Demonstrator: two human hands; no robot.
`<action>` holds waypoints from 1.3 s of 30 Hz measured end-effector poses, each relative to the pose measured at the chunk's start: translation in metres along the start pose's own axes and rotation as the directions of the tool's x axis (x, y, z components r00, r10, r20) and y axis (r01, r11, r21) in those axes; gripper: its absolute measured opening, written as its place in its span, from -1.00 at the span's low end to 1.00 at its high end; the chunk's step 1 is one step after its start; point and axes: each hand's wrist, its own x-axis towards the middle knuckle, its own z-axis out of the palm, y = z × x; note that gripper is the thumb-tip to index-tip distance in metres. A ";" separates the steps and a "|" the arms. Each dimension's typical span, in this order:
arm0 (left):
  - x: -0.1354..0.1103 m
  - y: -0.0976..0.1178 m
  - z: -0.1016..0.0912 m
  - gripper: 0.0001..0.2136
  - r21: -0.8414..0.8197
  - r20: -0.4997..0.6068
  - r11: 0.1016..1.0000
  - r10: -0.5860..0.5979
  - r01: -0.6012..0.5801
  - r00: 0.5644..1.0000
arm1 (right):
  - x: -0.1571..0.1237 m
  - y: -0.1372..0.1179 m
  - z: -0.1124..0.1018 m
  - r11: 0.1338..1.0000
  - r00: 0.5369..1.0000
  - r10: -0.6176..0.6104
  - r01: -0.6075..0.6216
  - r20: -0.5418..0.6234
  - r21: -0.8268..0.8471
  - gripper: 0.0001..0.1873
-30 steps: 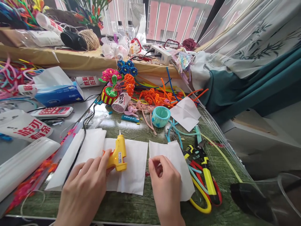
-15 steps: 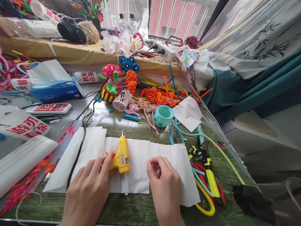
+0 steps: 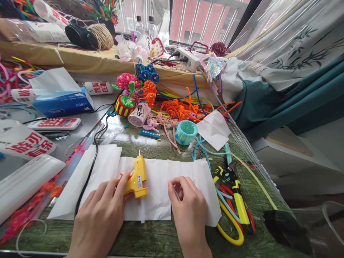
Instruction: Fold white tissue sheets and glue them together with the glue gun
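Note:
My left hand [image 3: 100, 215] is wrapped around the handle of a yellow hot glue gun [image 3: 138, 176], its nozzle pointing away from me. A clear glue stick [image 3: 143, 210] sticks out of the gun's rear. Beneath lies white paper [image 3: 158, 200], creased and spread in panels across the table. My right hand [image 3: 188, 211] rests over the paper's right part [image 3: 212, 200], thumb and fingers pinched together near a crease; what they grip, if anything, is hidden. The gun's black cord [image 3: 90, 175] crosses the left paper panel [image 3: 107, 157].
Yellow-and-black cutting pliers [image 3: 240, 204] lie right of the paper. Beyond it stand a turquoise ring-shaped pot [image 3: 186, 132], orange pipe-cleaner pieces [image 3: 174, 108] and a striped flower pot [image 3: 124, 109]. At left are a blue tissue box [image 3: 63, 103] and a remote [image 3: 55, 123].
The right part of the paper has shifted left and its far corner has come up a little. Both hands and the glue gun stay almost where they were.

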 end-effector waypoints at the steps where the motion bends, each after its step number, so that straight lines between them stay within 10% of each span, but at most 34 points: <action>1: 0.000 0.000 0.000 -0.68 -0.003 -0.003 1.000 0.003 -0.003 1.000 | 0.000 0.000 0.000 1.000 1.000 -0.007 0.007 -0.004 -0.001 -0.69; 13: -0.002 0.000 0.000 -0.67 -0.009 -0.001 1.000 -0.004 0.004 1.000 | -0.009 0.011 -0.029 0.967 0.989 -0.147 0.139 0.019 0.212 -0.77; 21: 0.000 0.000 -0.001 -0.68 0.005 0.002 1.000 0.005 -0.005 1.000 | -0.012 0.039 -0.020 0.849 0.861 -0.448 0.494 0.240 -0.188 -0.44; 39: 0.005 0.002 -0.003 -0.69 0.008 -0.013 1.000 0.011 -0.011 1.000 | -0.013 0.042 -0.029 0.873 0.847 -0.423 0.477 0.323 -0.108 -0.23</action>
